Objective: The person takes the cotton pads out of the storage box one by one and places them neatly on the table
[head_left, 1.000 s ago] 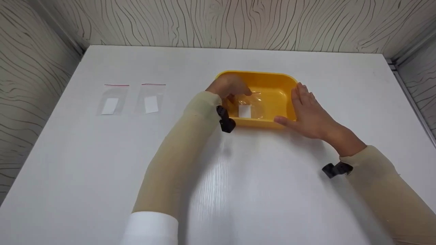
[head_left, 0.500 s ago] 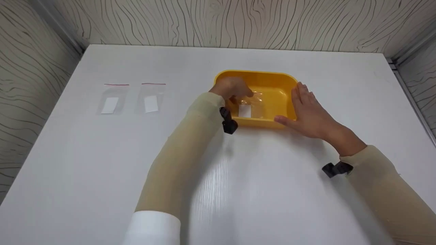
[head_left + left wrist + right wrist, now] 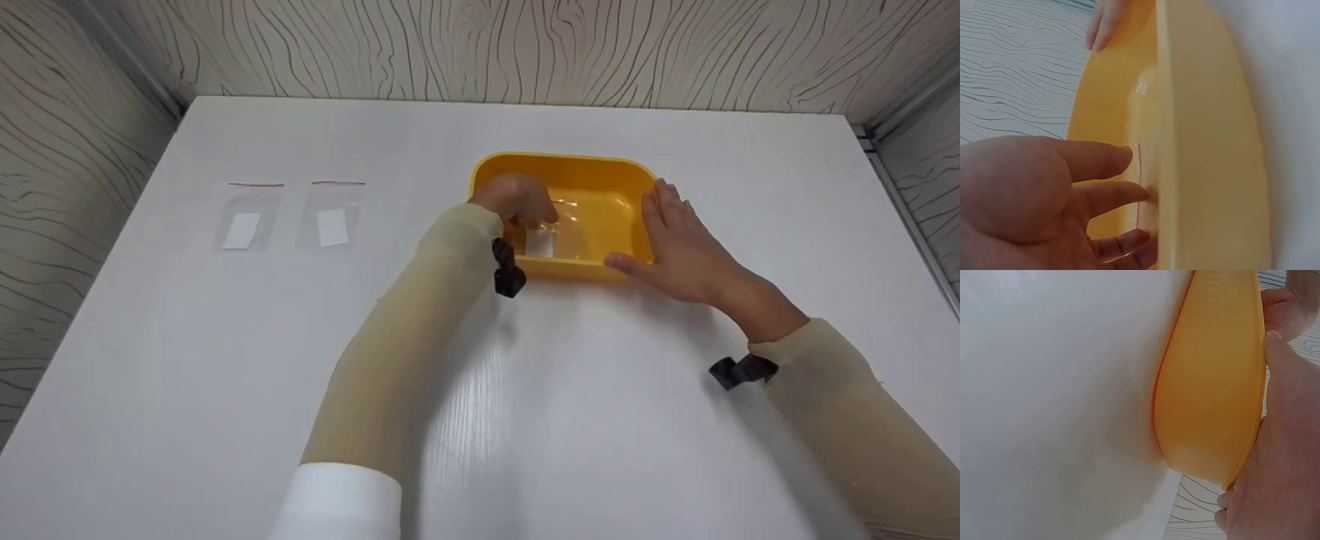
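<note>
A yellow plastic tray (image 3: 611,210) stands on the white table. Inside it lies a clear zip bag (image 3: 539,245) with a white label; its red seal line shows in the left wrist view. My left hand (image 3: 519,199) reaches over the tray's left side, down at the bag. In the left wrist view the thumb and index finger are apart, and the fingertips (image 3: 1139,192) reach the bag near its seal; the lower ones are partly hidden by the tray wall. My right hand (image 3: 690,259) rests along the tray's right end, fingers straight and thumb on the front rim.
Left of the tray, two more clear zip bags lie flat side by side, the outer bag (image 3: 244,225) and the inner bag (image 3: 333,221), each with a white label and red seal line. Wood-patterned panels (image 3: 480,52) border the table.
My left hand has shifted slightly to the right and toward the front inside the tray, covering more of the bag. The right hand and the two bags at left stay put.
</note>
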Available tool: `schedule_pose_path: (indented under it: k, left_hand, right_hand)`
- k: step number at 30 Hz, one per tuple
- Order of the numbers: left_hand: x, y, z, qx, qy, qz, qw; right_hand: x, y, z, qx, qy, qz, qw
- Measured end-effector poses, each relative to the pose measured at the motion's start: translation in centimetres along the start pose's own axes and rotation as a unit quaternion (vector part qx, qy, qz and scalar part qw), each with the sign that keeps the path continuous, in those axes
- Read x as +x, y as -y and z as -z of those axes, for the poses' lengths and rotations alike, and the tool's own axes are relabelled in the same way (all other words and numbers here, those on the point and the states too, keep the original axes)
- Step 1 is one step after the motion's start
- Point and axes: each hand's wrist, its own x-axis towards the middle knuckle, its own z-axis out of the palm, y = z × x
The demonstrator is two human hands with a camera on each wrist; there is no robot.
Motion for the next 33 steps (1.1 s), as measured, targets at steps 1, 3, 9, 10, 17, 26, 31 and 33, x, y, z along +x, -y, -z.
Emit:
schedule_pose_path:
  k: [1,3,9,10,17,26,31,33]
  left_hand:
    - [-0.1,0.0,-0.1,0.007,0.0,-0.003,1.0]
    - [-0.1,-0.1,-0.2,0.02,0.001,-0.009,0.9998]
    - [-0.4,0.0,-0.1,0.032,0.012,-0.009,0.9994]
    - [-0.5,0.0,-0.1,0.019,0.013,-0.002,0.9997]
    - [-0.8,0.0,-0.2,0.052,0.014,-0.011,0.9985]
    - [-1.1,-0.3,-0.5,0.033,0.016,0.002,0.9993]
    - [-0.6,-0.3,-0.6,0.018,0.011,-0.005,0.9998]
    - [-0.4,-0.3,-0.6,0.02,0.011,-0.009,0.9997]
  right_hand:
    - [0.0,0.0,0.0,0.001,0.0,0.0,1.0]
    - [0.0,0.0,-0.1,0.002,0.001,-0.001,1.0]
    - [0.1,0.0,-0.2,-0.002,0.002,-0.004,1.0]
    - [0.2,-0.1,-0.2,-0.002,0.002,-0.005,1.0]
    - [0.2,-0.1,-0.1,0.0,0.003,-0.008,1.0]
    - [0.1,-0.1,-0.2,0.008,-0.002,-0.006,1.0]
    - [0.1,0.0,-0.2,0.006,-0.003,-0.005,1.0]
    - [0.1,-0.1,-0.2,0.004,-0.003,-0.004,1.0]
